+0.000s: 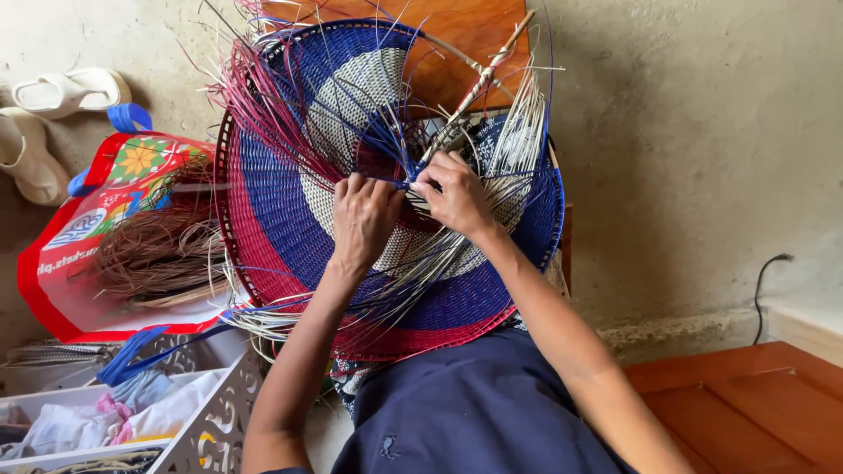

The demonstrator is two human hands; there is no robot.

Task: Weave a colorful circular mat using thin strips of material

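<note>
head view: a round woven mat of blue, maroon and white strips [290,219] lies on the lap at centre, weaving seemingly under way. the left hand [364,219] presses curled fingers on the weave; the right hand [457,197] pinches loose pale strands [518,132]. the next pass needs strands kept taut. at nine o'clock a red printed bag [66,263] holds brown fibres [158,250]; at seven o'clock a white cut-out crate [215,412] holds cloths.

- Round woven mat [290,219], frame centre: blue, crimson and white-checked rings.
- Plastic carrier bag [97,202], left: red, flower print, blue handles.
- White sandals [66,90], upper left.
</note>
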